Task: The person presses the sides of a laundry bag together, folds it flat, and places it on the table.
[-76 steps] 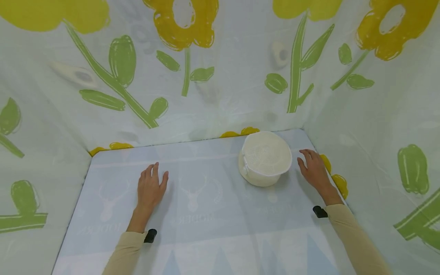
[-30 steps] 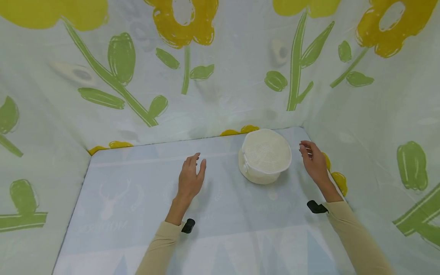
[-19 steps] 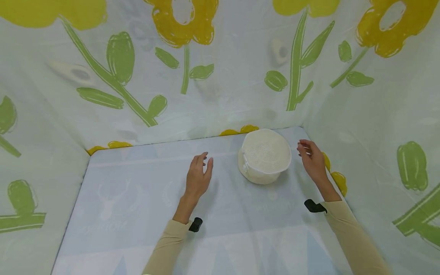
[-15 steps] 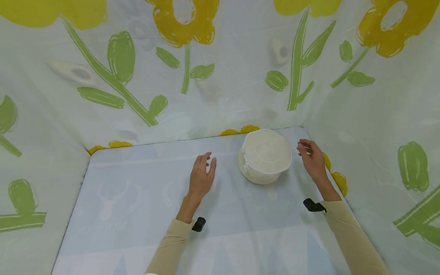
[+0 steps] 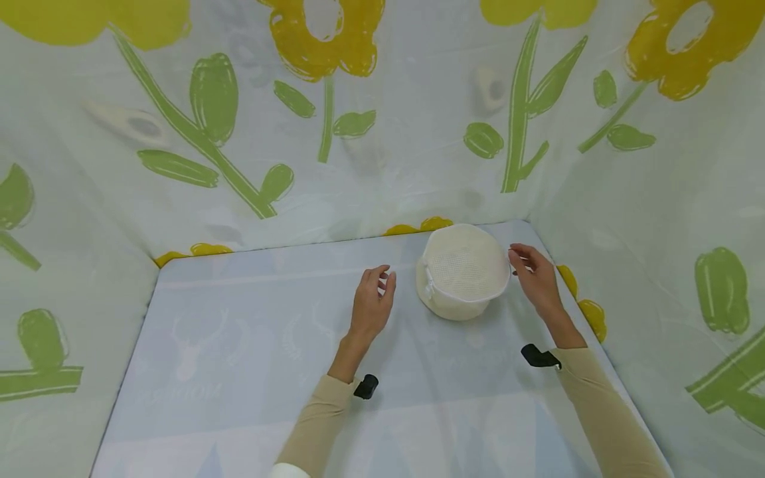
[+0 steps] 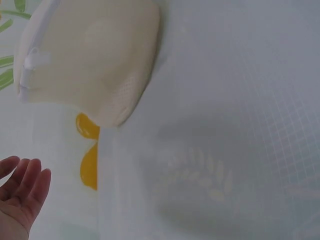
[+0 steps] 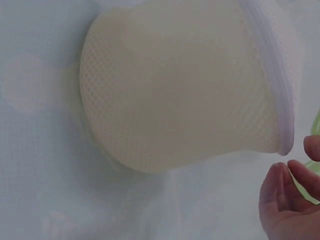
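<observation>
A cream mesh laundry bag (image 5: 463, 269), round and drum-shaped with a white zipped rim, stands on the table at the back right. My left hand (image 5: 370, 305) hovers to its left, apart from it, fingers loosely bent and nothing held. On the other side, my right hand (image 5: 538, 282) has its fingertips right at the bag's rim, with the thumb and fingers parted. In the left wrist view the zipper pull (image 6: 36, 59) shows on the bag's rim, above the relaxed left fingers (image 6: 37, 192). The right wrist view has the bag's mesh side (image 7: 175, 90) filling most of the picture.
The table (image 5: 239, 372) wears a pale blue and white cloth with deer prints. Flower-printed curtains (image 5: 412, 153) enclose it at the back and both sides, the right one close beside my right arm. A black wrist camera (image 5: 366, 386) sits on my left cuff.
My left hand has moved right across the table, toward the bag. The right hand has shifted slightly left, its fingertips now at the rim. The bag stays in place.
</observation>
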### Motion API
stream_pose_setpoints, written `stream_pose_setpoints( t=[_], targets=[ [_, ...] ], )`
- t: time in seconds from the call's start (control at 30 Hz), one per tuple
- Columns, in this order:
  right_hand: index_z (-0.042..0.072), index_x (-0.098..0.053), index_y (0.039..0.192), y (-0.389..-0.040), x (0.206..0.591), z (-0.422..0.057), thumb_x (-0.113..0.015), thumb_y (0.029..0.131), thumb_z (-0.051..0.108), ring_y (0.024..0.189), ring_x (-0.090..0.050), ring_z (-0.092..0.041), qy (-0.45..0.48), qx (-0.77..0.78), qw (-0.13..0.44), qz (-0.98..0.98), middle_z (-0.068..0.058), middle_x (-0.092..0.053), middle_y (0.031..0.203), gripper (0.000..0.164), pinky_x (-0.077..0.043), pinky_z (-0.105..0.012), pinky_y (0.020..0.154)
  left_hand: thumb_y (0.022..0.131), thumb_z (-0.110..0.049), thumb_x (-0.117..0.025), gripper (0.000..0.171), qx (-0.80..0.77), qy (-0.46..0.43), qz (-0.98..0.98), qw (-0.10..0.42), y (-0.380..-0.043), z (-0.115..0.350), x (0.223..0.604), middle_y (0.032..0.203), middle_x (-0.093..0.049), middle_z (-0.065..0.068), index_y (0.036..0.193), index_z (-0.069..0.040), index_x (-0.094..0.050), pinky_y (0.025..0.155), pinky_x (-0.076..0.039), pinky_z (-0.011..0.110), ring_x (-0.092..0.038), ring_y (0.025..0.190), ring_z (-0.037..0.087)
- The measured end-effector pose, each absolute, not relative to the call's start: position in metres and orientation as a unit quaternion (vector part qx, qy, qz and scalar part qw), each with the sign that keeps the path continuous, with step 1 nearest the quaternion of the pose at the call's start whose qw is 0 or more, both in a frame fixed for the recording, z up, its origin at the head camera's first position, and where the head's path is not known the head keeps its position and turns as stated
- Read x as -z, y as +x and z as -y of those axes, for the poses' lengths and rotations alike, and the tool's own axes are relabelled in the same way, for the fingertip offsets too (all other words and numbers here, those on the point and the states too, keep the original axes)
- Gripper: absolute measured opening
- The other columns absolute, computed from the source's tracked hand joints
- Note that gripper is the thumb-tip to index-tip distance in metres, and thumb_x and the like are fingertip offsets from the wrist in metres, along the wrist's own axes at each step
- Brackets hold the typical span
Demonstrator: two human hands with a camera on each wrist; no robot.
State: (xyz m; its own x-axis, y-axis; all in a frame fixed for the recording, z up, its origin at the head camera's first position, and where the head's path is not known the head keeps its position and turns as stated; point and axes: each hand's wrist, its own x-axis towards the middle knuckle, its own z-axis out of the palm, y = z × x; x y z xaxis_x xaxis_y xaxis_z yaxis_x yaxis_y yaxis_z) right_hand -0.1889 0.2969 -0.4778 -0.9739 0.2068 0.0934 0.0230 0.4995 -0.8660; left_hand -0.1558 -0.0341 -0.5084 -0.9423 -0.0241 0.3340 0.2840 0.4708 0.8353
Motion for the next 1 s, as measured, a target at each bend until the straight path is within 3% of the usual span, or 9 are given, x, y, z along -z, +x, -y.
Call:
stream_pose_setpoints(
  t=[0.2, 0.73, 1.0],
  targets=[
    [0.005, -0.056, 0.143, -0.19, 0.481, -0.296, -0.054, 0.106, 0.044, 0.112, -0.054, -0.023, -0.07, -0.483, 0.066, 0.87, -0.018, -0.058, 0.14, 0.054, -0.047, -0.007, 0.077, 0.106, -0.018, -0.058, 0.03, 0.527, -0.077, 0.834, 0.143, -0.159, 0.02, 0.51, 0.103, -0.065, 0.013, 0.125, 0.004, -0.065, 0.073, -0.056, 0.032, -0.063, 0.086, 0.023],
    [0.004, -0.057, 0.141, -0.192, 0.482, -0.288, -0.061, 0.105, 0.036, 0.109, -0.057, -0.025, -0.056, -0.491, 0.055, 0.868, -0.02, -0.059, 0.135, 0.049, -0.05, -0.009, 0.076, 0.107, -0.022, -0.057, 0.037, 0.594, -0.062, 0.8, 0.057, -0.166, -0.006, 0.508, 0.114, -0.067, 0.014, 0.135, 0.002, -0.062, 0.088, -0.058, 0.035, -0.066, 0.102, 0.026],
    [0.003, -0.058, 0.139, -0.19, 0.479, -0.287, -0.063, 0.104, 0.033, 0.105, -0.059, -0.021, -0.055, -0.489, 0.055, 0.869, -0.019, -0.061, 0.132, 0.046, -0.053, -0.014, 0.078, 0.103, -0.017, -0.063, 0.036, 0.625, -0.048, 0.778, 0.042, -0.166, -0.012, 0.505, 0.113, -0.07, 0.014, 0.133, 0.003, -0.063, 0.086, -0.059, 0.034, -0.069, 0.102, 0.027]
  ],
)
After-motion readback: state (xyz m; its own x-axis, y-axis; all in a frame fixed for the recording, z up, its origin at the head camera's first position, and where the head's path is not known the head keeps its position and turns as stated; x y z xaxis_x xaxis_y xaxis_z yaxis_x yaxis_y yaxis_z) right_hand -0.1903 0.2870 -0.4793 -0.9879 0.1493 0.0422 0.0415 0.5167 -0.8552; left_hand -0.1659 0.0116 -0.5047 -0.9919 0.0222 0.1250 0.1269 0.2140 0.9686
